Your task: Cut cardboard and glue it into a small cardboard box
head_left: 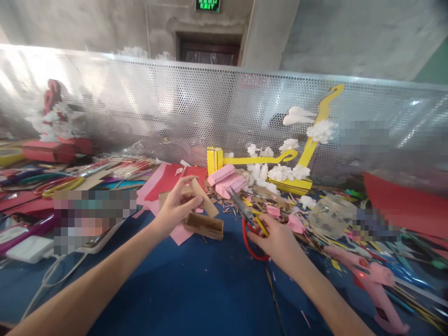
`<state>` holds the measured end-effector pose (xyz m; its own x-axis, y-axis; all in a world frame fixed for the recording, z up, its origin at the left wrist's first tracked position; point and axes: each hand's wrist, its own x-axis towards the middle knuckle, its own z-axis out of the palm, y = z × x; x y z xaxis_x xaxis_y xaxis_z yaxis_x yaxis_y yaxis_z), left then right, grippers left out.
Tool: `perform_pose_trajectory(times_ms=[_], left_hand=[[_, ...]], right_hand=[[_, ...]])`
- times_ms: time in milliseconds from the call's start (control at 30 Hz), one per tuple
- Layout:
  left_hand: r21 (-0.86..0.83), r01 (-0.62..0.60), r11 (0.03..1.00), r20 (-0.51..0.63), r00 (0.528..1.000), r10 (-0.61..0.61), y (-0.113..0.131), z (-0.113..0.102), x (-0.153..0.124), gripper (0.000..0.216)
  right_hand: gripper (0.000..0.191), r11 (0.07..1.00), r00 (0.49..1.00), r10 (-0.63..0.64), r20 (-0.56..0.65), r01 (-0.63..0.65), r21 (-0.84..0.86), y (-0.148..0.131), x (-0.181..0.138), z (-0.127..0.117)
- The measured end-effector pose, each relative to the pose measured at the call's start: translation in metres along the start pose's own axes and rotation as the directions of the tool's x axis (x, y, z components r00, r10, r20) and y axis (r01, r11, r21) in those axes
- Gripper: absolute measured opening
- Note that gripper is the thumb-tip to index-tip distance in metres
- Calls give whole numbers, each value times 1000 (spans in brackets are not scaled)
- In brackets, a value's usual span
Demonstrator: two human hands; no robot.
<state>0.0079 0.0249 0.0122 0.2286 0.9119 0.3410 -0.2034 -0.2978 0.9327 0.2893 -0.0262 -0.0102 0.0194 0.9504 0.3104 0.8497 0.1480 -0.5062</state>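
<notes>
My left hand [180, 203] pinches a flat strip of brown cardboard [205, 198] between thumb and fingers, its free end slanting down to the right. Just beneath that strip, an open brown cardboard box [205, 226], small and long, rests on the blue table. In my right hand [278, 238] is a pair of scissors [245, 205] with red and yellow handles, the blades pointing away and to the left, apart from the cardboard strip. Beyond the blades lie pink folded paper boxes [229, 181]. Pink paper [180, 234] lies partly under the cardboard box.
A pink glue gun [367, 275] with a lit red light lies at right. Yellow paper shapes with white flowers [290, 185] stand before a perforated metal screen [196, 102]. Paper scraps litter the blue table [175, 289]. At left are a white cable [52, 275] and other scissors [63, 186].
</notes>
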Motion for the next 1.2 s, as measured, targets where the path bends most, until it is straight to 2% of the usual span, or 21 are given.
perform_pose_trajectory(times_ms=[67,167,300,367,433,500,567,633,667,733,767,800,833,900,967,1033,1133,1200], left_hand=[[47,-2,999,-41,999,4,0,-3,2,45],[125,-6,992,-62,998,14,4,-5,4,21],[136,0,991,5,1000,-1,6,-1,2,17],[149,-20,989,73,997,9,4,4,-2,22],[161,-39,986,167,986,12,1,11,-8,24],[167,-34,985,273,962,-13,0,18,-13,22],[255,-51,966,317,948,-34,1,21,-16,20],[449,-109,887,298,954,-33,4,14,-15,28],[570,-139,810,283,959,-34,5,8,-13,38],[793,-192,578,281,957,-67,5,-9,-8,71],[863,-194,466,276,954,-115,4,-17,-5,78],[904,-184,385,277,939,-203,2,-24,-3,77],[919,-187,346,290,916,-276,0,-30,0,68],[918,-235,319,330,898,-292,-3,-34,3,48],[887,-286,363,368,912,-181,-1,-30,4,42],[834,-288,471,369,925,-88,4,-22,3,45],[730,-249,637,357,933,-44,9,-11,0,47],[657,-246,713,375,927,-26,9,-7,-3,44]], right_hand=[[17,998,1000,-15,22,17,-53,6,1,0],[23,981,999,-39,37,46,-189,12,1,1],[38,946,993,-118,-31,103,-307,10,-2,-1],[32,960,974,-205,-97,180,-215,1,-6,-5],[32,956,947,-294,-130,294,-19,-10,-12,-6],[34,911,926,-365,-99,377,167,-22,-17,-4],[24,889,923,-382,-57,383,249,-31,-21,1],[21,906,945,-325,-42,324,274,-34,-22,7],[21,913,958,-282,-48,284,292,-34,-21,9],[21,909,977,-199,-79,214,358,-31,-19,10],[21,897,980,-170,-99,196,397,-29,-18,9],[22,882,981,-148,-122,187,432,-27,-17,8],[22,869,981,-133,-142,184,459,-25,-16,7],[20,852,979,-115,-171,186,490,-24,-16,4],[18,850,974,-106,-199,192,490,-24,-17,2],[18,859,971,-104,-217,197,473,-25,-18,2],[18,875,962,-112,-249,214,433,-26,-19,3],[16,885,947,-126,-295,242,398,-27,-19,1]])
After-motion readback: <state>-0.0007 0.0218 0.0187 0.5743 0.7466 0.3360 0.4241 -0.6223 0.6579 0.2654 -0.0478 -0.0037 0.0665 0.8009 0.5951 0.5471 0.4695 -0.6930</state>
